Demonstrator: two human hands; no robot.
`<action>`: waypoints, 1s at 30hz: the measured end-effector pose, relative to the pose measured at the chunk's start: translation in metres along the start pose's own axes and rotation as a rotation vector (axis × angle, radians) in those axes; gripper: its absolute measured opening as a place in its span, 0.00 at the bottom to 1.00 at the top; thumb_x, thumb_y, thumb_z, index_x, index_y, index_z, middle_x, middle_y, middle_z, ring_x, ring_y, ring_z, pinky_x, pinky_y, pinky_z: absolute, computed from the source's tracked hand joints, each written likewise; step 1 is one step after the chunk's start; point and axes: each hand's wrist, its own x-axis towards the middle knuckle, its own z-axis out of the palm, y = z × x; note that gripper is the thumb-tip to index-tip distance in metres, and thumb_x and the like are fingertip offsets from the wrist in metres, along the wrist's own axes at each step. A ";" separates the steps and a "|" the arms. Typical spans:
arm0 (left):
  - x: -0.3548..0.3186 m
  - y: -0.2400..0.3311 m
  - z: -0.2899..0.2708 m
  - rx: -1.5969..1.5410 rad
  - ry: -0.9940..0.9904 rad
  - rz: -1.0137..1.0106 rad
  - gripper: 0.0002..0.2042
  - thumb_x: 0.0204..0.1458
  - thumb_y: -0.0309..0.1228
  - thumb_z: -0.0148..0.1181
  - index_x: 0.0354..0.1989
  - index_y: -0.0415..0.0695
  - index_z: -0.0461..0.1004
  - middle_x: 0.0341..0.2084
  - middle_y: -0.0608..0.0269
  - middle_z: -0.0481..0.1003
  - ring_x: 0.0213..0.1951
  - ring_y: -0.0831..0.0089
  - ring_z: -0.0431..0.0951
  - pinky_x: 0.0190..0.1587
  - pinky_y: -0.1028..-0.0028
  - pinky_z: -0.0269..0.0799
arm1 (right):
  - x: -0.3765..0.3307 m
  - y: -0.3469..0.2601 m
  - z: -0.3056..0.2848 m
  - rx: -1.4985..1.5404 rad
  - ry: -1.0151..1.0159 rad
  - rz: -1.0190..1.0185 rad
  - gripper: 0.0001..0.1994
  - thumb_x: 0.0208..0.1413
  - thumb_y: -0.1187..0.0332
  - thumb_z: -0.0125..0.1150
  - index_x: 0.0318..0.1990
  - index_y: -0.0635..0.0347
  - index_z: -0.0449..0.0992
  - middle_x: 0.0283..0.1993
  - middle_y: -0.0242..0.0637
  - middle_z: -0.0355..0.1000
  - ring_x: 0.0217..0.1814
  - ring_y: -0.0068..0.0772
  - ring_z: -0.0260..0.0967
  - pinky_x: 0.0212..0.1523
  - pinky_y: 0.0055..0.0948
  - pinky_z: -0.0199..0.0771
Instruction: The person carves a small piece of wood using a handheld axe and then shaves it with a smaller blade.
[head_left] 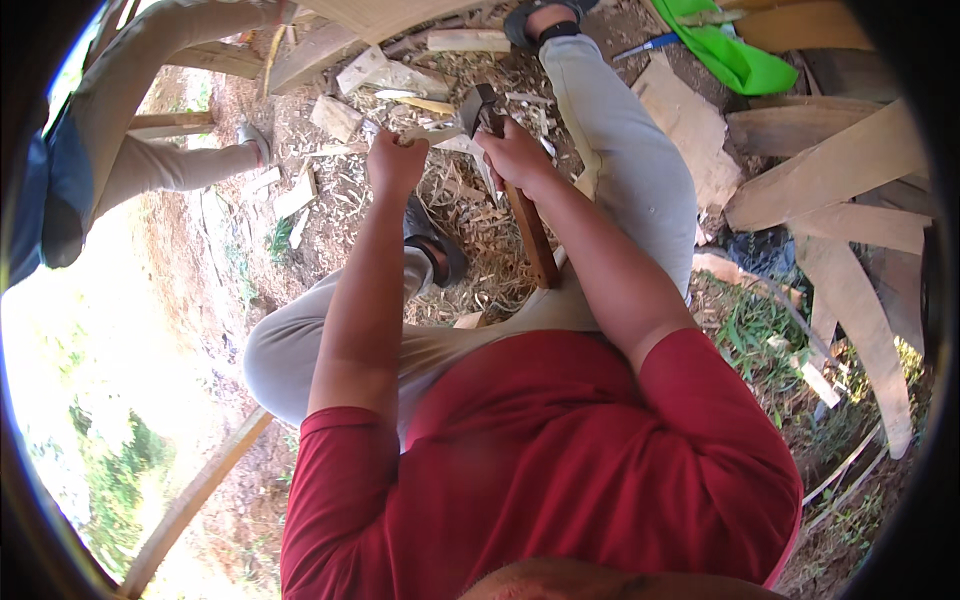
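Note:
My right hand (518,158) is wrapped round the upper handle of a hammer-like tool (533,240), just below its dark metal head. The brown wooden handle slants down toward my lap; whether the head has a cutting edge I cannot tell. To the left, my left hand (396,160) is closed, with its thumb and fingers pinched together. A thin pale strip of wood (440,134) runs from its fingers toward the tool's head. The fingers hide the strip's held end. Both hands are above the ground between my spread legs.
Wood shavings (490,255) and offcuts, including a pale block (336,118), litter the ground. Curved planks (835,185) are stacked at the right, near a bright green bag (735,55). Another person's leg (180,165) stretches in at the upper left. A large flat slab (685,125) lies beside my right leg.

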 end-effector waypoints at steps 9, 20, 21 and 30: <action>0.010 -0.004 0.069 0.192 -0.194 0.031 0.24 0.58 0.40 0.55 0.53 0.31 0.72 0.48 0.29 0.79 0.50 0.33 0.81 0.56 0.47 0.76 | 0.049 0.024 -0.012 -0.425 0.102 -0.083 0.22 0.68 0.56 0.56 0.59 0.63 0.75 0.39 0.50 0.82 0.41 0.54 0.83 0.46 0.48 0.82; 0.007 -0.004 0.067 0.304 -0.265 0.418 0.16 0.67 0.37 0.46 0.48 0.40 0.77 0.47 0.30 0.75 0.46 0.32 0.80 0.49 0.42 0.77 | 0.039 0.035 0.018 -0.527 0.078 -0.182 0.18 0.68 0.59 0.57 0.54 0.67 0.73 0.42 0.59 0.80 0.48 0.62 0.80 0.50 0.54 0.78; 0.006 -0.006 0.067 0.269 -0.254 0.382 0.16 0.67 0.37 0.46 0.47 0.40 0.77 0.47 0.30 0.75 0.46 0.33 0.81 0.48 0.42 0.78 | 0.038 0.033 0.020 -0.545 0.073 -0.169 0.18 0.68 0.60 0.57 0.54 0.67 0.73 0.42 0.60 0.80 0.48 0.62 0.80 0.50 0.54 0.78; 0.009 -0.020 0.080 0.224 -0.217 0.369 0.13 0.67 0.37 0.49 0.42 0.40 0.73 0.45 0.31 0.74 0.46 0.34 0.81 0.45 0.43 0.79 | 0.036 0.026 0.022 -0.559 0.078 -0.161 0.16 0.67 0.61 0.57 0.52 0.67 0.74 0.41 0.60 0.80 0.48 0.64 0.79 0.50 0.56 0.78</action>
